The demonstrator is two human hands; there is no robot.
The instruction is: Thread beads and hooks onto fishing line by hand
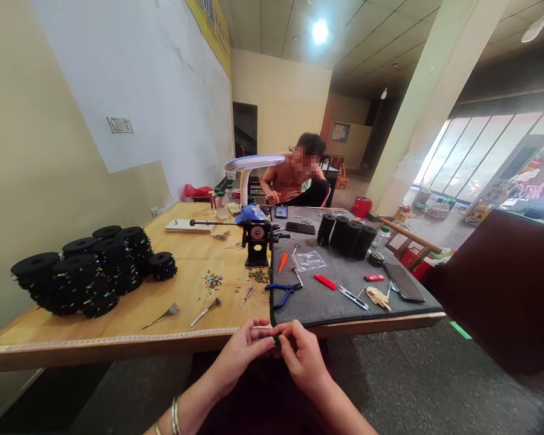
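The left hand and right hand meet in front of the near edge of the counter. Thumb and fingers of each are closed in a pinch on a small green piece. The piece is located between the fingertips, just below the near left corner of the grey mat; its shape is mostly hidden by the fingers. Bangles encircle the left wrist.

Nearest the hands, blue-handled pliers lie at the left edge of the mat. To their right lie a red-handled tool and thread snips. A black machine with a round dial stands upright at the boundary between mat and wood. Multicoloured beads are heaped on the wood to its left.

Black rolls carrying small coloured pieces stand grouped at the far left of the counter. Further black rolls stand in a row on the mat. Across the counter sits a second person, beyond a lamp.
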